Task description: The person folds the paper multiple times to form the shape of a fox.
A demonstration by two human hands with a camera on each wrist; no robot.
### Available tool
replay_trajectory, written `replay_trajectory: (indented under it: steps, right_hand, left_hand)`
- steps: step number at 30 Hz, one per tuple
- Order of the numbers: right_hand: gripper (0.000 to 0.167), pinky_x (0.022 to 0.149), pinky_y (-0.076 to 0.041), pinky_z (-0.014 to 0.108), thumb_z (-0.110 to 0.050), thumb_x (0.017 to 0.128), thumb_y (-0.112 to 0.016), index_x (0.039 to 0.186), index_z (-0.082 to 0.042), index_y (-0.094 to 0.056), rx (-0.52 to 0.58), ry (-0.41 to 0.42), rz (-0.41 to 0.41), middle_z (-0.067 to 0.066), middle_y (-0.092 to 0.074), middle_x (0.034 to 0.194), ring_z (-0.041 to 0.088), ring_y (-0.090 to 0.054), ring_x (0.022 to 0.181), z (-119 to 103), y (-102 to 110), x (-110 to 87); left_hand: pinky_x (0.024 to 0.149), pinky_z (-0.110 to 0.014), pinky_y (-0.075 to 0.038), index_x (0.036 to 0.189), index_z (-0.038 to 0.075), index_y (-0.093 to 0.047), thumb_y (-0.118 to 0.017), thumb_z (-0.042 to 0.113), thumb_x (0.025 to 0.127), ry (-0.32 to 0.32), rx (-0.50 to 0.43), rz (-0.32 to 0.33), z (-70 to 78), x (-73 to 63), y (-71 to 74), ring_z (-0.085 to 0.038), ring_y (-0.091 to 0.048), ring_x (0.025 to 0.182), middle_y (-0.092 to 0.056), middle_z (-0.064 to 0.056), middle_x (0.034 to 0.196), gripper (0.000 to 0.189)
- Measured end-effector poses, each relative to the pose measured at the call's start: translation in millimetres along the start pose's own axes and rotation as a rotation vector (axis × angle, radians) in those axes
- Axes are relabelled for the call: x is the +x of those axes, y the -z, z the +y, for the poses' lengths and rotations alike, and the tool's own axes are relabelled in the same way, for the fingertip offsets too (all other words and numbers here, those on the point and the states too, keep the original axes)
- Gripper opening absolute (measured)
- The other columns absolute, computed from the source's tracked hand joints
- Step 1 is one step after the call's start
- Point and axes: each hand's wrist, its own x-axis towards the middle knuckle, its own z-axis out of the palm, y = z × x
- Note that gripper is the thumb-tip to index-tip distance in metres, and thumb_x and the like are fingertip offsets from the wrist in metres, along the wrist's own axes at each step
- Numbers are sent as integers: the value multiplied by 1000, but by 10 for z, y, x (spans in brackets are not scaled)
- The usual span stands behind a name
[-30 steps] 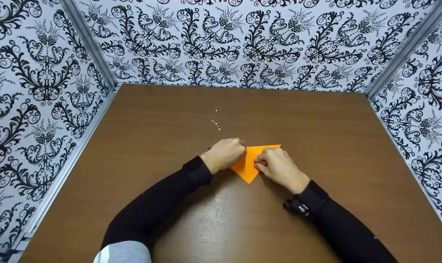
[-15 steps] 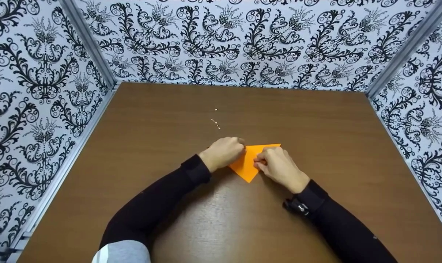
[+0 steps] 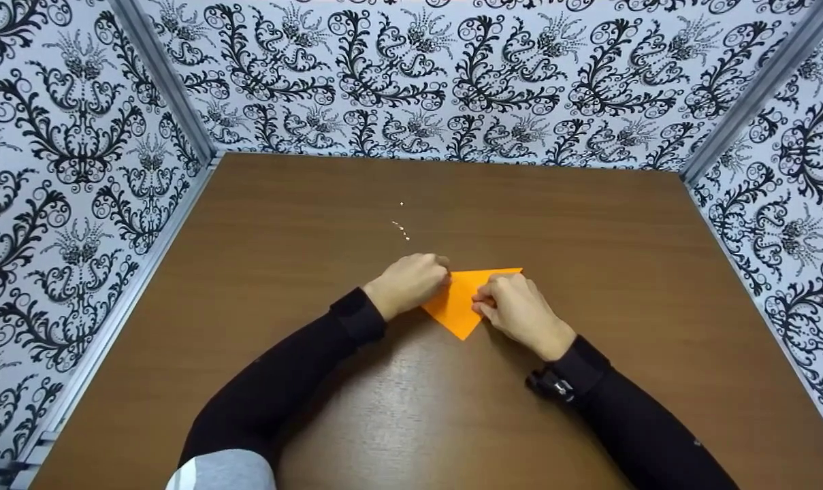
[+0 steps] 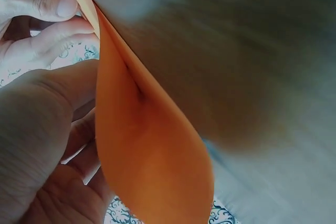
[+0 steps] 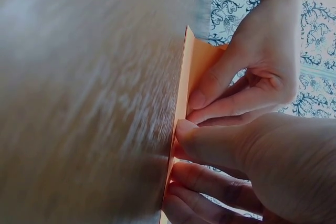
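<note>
A folded orange sheet of paper (image 3: 455, 312) lies on the table, its lower corner pointing toward the person. At its left part, my left hand (image 3: 409, 282) grips the paper with bent fingers and hides that end. My right hand (image 3: 522, 314) holds the right side, thumb and forefinger close together on the surface. Seen from the left wrist, the paper (image 4: 152, 166) bulges into a rounded, uncreased loop beside the left hand (image 4: 31, 135). In the right wrist view, the thumbs and fingers of the left hand (image 5: 257, 61) and right hand (image 5: 273, 156) sit close together along the paper's edge.
The brown wooden table (image 3: 302, 204) spreads around the hands. Small bright specks (image 3: 401, 230) show beyond the paper. Black-and-white patterned walls (image 3: 411, 75) with grey metal posts (image 3: 169, 78) enclose the back and sides.
My left hand has slid slightly left along the paper, baring a little more orange beside it. My right hand and the sheet stay almost where they were.
</note>
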Motion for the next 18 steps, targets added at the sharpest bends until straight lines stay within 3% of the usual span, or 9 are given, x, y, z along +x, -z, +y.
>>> replay_trajectory:
  steps: [9, 18]
  right_hand:
    - [5, 74, -71, 43, -8, 100, -95, 102, -4, -92, -17, -9, -6, 10, -80, 90, 19, -74, 77, -30, 14, -9]
    - [6, 76, -73, 44, -6, 99, -95, 103, -2, -92, -1, 0, 0, 14, -82, 92, 22, -78, 80, -40, 6, -4]
  left_hand:
    - [77, -43, -73, 100, 8, -90, -75, -4, 106, -21, -5, 24, -90, -139, 26, -29, -82, 86, -81, -11, 99, 20]
    - [79, -41, -73, 101, 6, -90, -74, -3, 110, -27, 15, 14, -151, -258, 33, -28, -82, 86, -83, -11, 101, 21]
